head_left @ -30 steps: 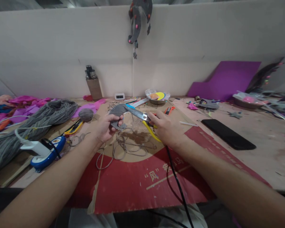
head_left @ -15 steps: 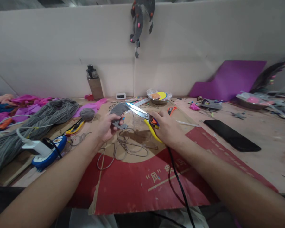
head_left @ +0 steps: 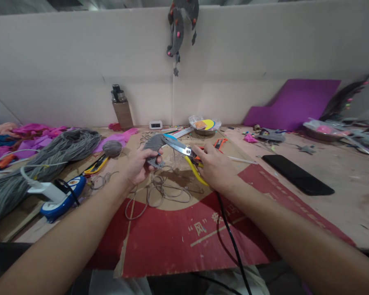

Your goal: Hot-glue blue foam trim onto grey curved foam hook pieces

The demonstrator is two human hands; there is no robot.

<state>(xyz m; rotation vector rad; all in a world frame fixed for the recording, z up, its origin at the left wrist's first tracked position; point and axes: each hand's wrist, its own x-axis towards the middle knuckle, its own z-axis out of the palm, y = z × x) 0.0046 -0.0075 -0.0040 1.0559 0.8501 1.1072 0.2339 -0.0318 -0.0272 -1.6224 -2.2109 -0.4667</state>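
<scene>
My left hand (head_left: 140, 166) is closed on a curved grey yarn-wrapped piece (head_left: 155, 142), its fingers pinching the lower part. My right hand (head_left: 217, 166) grips the yellow-handled scissors (head_left: 198, 172). Their metal blades point left, with the tips at the upper right edge of the grey piece; whether they touch it I cannot tell. Loose loops of grey cord (head_left: 162, 190) lie on the cardboard (head_left: 160, 237) below my hands.
Left are a grey yarn bundle (head_left: 74, 145), yarn ball (head_left: 112, 148), yellow cutter (head_left: 97, 164) and blue power socket (head_left: 53, 209). A black phone (head_left: 297, 174) lies right. Behind stand a bottle (head_left: 122, 112) and wrapped bowl (head_left: 205, 126). A black cable (head_left: 233, 237) crosses the front.
The scissor blades have closed together and their tips sit slightly lower. My right hand has shifted a little, while my left hand still holds the grey piece.
</scene>
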